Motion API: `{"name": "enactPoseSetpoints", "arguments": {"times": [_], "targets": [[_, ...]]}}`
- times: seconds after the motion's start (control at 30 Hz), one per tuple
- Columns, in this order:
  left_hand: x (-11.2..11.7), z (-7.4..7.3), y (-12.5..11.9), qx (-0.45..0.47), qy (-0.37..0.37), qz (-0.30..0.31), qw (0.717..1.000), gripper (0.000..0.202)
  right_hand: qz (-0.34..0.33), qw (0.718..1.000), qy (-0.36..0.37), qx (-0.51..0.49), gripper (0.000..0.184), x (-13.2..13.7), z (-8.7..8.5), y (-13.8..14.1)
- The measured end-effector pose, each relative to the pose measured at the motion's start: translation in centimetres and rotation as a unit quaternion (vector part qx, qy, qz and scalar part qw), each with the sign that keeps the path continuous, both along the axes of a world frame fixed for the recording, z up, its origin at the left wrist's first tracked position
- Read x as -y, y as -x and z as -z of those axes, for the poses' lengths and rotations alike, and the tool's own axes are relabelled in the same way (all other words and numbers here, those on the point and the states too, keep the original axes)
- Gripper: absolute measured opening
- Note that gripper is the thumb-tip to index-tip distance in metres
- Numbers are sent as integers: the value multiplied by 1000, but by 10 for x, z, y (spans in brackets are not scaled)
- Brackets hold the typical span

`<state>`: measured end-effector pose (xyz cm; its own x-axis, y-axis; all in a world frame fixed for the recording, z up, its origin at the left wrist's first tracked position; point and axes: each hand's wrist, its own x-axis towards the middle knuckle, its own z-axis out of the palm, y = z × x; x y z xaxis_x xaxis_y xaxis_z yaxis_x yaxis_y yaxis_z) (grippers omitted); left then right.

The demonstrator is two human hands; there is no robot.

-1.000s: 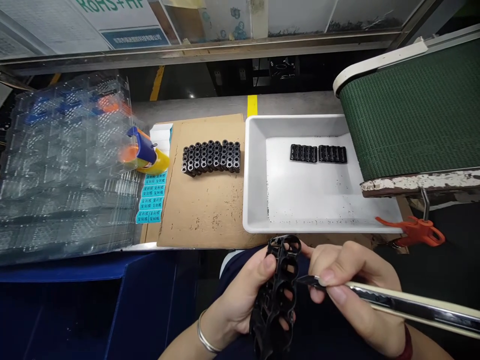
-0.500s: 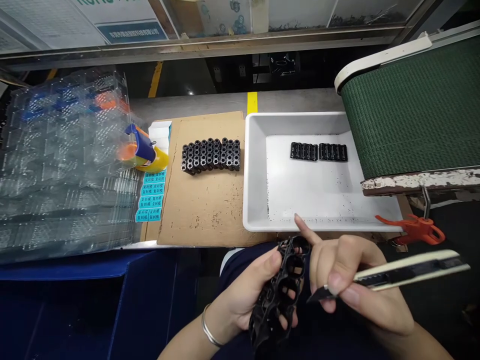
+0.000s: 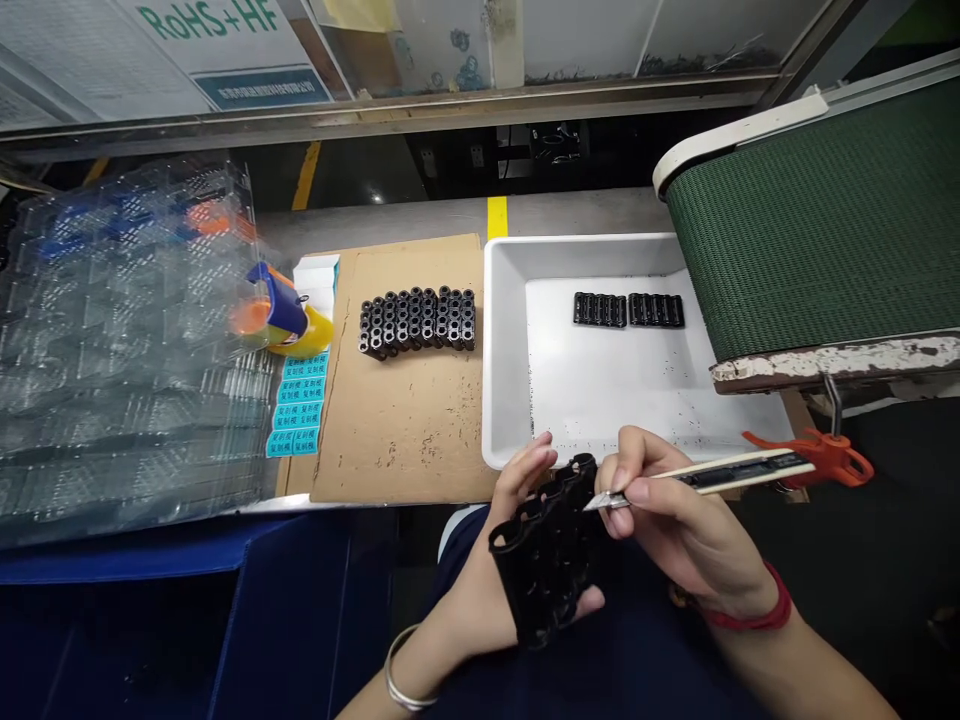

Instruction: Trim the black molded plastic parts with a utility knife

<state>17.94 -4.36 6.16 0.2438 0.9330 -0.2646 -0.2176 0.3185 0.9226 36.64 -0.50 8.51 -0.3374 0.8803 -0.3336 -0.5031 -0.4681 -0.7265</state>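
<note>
A black plastic part with a row of round holes (image 3: 547, 560) is gripped in my left hand (image 3: 487, 580), tilted so that its broad side faces me. My right hand (image 3: 675, 520) holds a cream-and-black utility knife (image 3: 735, 472) between thumb and fingers. The knife's blade points left, close to the upper right edge of the black part; whether it touches cannot be made out. Beyond my hands, two black ribbed parts (image 3: 628, 310) lie side by side in a white tray (image 3: 498, 360). Several similar black parts (image 3: 417, 322) stand in a row on cardboard (image 3: 397, 430).
Stacked clear plastic trays (image 3: 135, 380) fill the left side. A tape roll in a blue holder (image 3: 281, 305) stands by turquoise labels (image 3: 294, 415). A green conveyor belt (image 3: 817, 220) overhangs the tray's right; below hangs an orange air gun (image 3: 832, 457). A blue bin (image 3: 292, 610) is lower left.
My left hand has turned the black part from its holed edge to its broad side. My right hand has moved left and up, bringing the blade to the part's edge.
</note>
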Motion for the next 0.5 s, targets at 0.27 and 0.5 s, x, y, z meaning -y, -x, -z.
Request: {"name": "enactPoseSetpoints", "arguments": {"times": [0.27,0.5], "targets": [[-4,-24,6,-70,-71,-2,995,65,8,968,-178,178,8,22,-20,1],[-6,-32,2,-114,-74,77,988,57,-49,895,-308,319,20,23,-30,3]]}}
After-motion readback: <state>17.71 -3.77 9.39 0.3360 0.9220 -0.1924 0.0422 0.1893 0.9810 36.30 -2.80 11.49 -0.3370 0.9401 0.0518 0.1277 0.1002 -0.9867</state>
